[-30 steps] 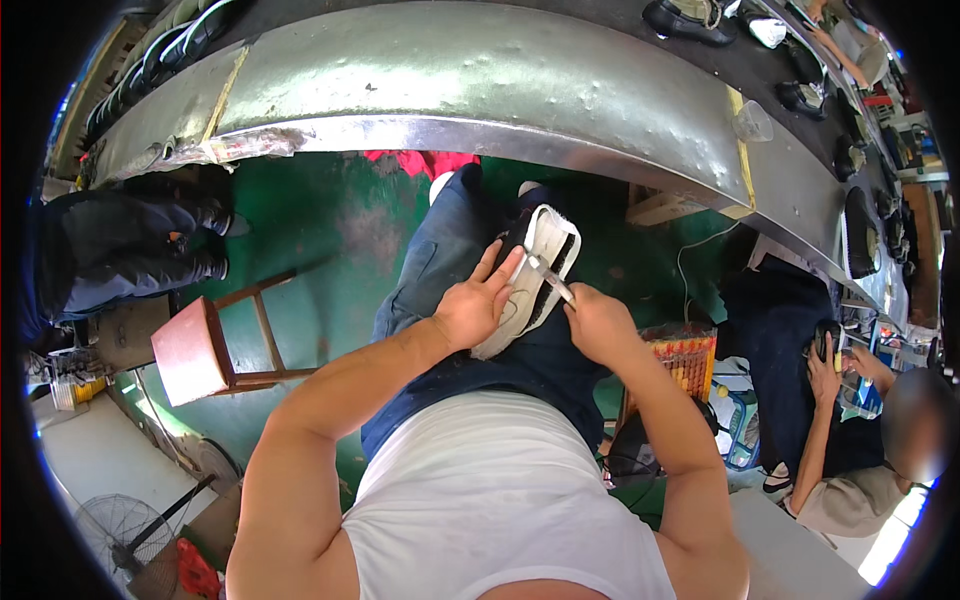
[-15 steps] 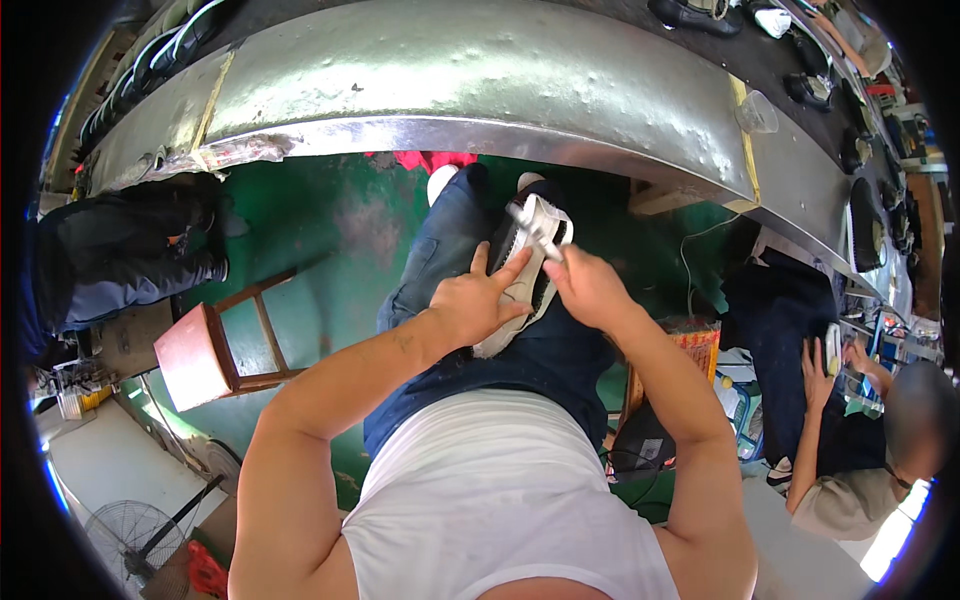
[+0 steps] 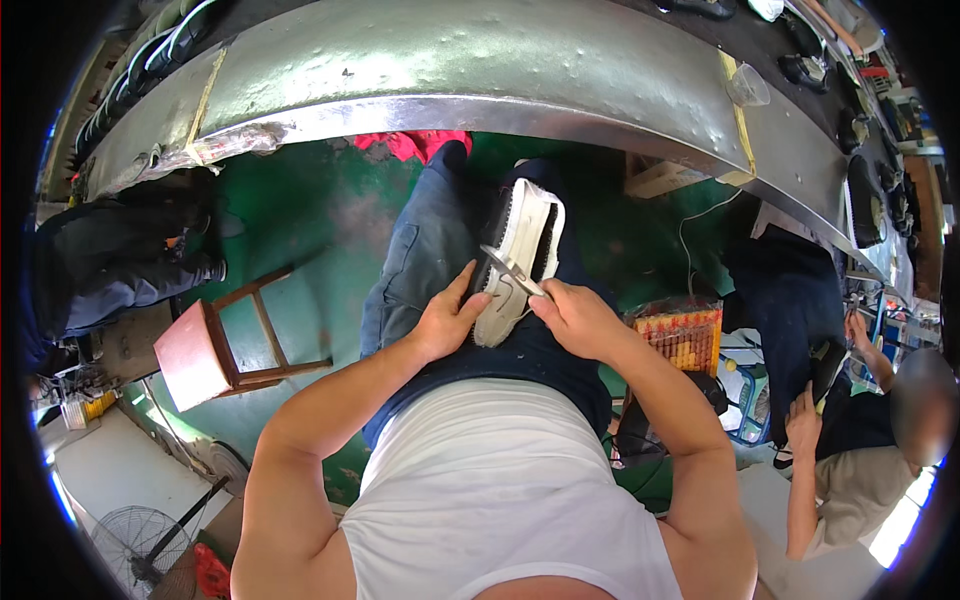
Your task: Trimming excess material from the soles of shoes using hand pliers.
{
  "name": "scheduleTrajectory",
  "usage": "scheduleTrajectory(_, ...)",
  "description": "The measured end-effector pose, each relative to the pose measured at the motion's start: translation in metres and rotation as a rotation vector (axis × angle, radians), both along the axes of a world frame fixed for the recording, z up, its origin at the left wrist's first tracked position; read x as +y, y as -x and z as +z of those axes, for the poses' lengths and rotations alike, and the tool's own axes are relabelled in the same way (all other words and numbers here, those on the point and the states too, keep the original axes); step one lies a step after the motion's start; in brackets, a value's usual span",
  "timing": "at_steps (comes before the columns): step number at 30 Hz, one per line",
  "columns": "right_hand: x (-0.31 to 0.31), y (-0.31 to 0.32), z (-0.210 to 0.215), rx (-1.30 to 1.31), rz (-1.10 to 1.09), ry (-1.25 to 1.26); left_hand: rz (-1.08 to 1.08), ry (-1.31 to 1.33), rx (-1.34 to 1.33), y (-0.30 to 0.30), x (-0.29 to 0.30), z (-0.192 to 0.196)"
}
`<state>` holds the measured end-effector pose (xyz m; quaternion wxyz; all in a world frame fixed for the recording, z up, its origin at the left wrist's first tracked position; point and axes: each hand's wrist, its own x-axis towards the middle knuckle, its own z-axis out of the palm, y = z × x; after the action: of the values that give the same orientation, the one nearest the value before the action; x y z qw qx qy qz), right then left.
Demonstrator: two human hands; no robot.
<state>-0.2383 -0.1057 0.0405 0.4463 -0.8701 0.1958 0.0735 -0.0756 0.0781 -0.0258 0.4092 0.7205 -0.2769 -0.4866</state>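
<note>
A shoe [image 3: 520,225] with a whitish sole and dark upper lies across my lap, its sole turned up and a toothed-looking edge running along it. My left hand [image 3: 445,322] grips its near left side, thumb over the rim and fingers partly hidden. In my right hand [image 3: 580,318] is a slim metal hand tool [image 3: 510,268], fingers closed round its near end. The tool slants over the middle of the sole, its far end at the shoe's left edge. Its exact kind is hard to make out.
A metal-faced bench [image 3: 420,75] curves ahead, with dark shoes [image 3: 865,200] along its right. At left stands a wooden stool [image 3: 195,355]; a fan [image 3: 140,545] is behind it. A beaded seat cover [image 3: 680,335] is at right, near a co-worker's hand [image 3: 803,425].
My left hand has drawn back from across the sole to the shoe's near left side. The tool has come nearer to me and lies lower across the sole; my right hand moved nearer too.
</note>
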Motion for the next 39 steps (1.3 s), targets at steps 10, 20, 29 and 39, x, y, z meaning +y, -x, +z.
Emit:
scheduleTrajectory(10, 0.02, 0.009, -0.002, 0.094, 0.125, 0.123, -0.18, -0.079, -0.024, -0.004, -0.012, 0.022)
scheduleTrajectory(20, 0.014, 0.0, -0.002, 0.022, -0.141, -0.124, -0.296, -0.006, -0.316, -0.047, -0.028, 0.075)
scheduleTrajectory(29, 0.018, -0.006, 0.01, 0.055, -0.072, -0.433, -0.159, 0.04, -0.041, -0.105, -0.003, 0.076)
scheduleTrajectory(39, 0.023, -0.049, -0.012, -0.006, -0.029, -0.156, -0.243, -0.004, -0.173, -0.114, -0.004, 0.07)
